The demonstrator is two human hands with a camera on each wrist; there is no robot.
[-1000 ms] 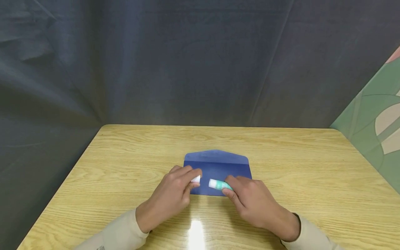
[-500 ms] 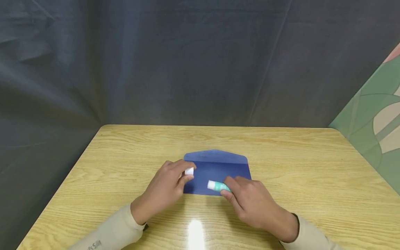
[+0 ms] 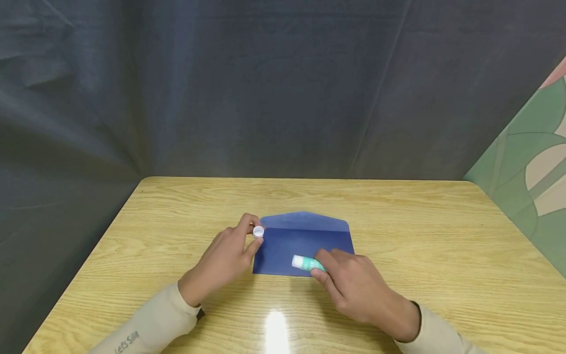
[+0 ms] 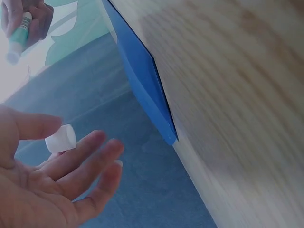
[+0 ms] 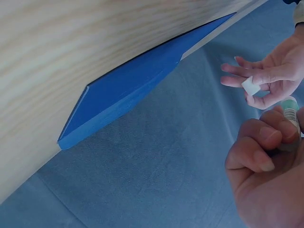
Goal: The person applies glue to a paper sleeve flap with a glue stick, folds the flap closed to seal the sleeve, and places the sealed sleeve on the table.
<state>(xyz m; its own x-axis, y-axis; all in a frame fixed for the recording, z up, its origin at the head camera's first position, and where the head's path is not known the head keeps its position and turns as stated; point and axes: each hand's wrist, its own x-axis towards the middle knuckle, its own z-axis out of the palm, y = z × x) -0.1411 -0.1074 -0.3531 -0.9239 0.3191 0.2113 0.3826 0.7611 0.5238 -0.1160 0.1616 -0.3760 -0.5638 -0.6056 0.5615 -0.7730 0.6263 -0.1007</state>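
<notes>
Between thumb and fingertips, my left hand (image 3: pixel 227 255) pinches a small white cap (image 3: pixel 258 232), its hollow end facing up toward the head camera. In the left wrist view the same cap (image 4: pixel 61 139) sits between thumb and index finger while the other fingers are spread. My right hand (image 3: pixel 360 285) grips a green and white glue stick (image 3: pixel 308 263), its white end pointing left. Under both hands a blue envelope (image 3: pixel 283 253) lies on the table, flap (image 3: pixel 305 221) unfolded away from me. The left hand is over its left edge, and the glue stick overlaps its lower right part.
The wood-grain table (image 3: pixel 420 221) extends around the envelope on all sides. A dark curtain (image 3: pixel 283 88) hangs behind it and along the left. At the right stands a green patterned panel (image 3: pixel 530 182).
My left hand has moved left and away from me with the cap, turning its hollow end up. The gap to the glue stick has widened; the right hand has barely shifted.
</notes>
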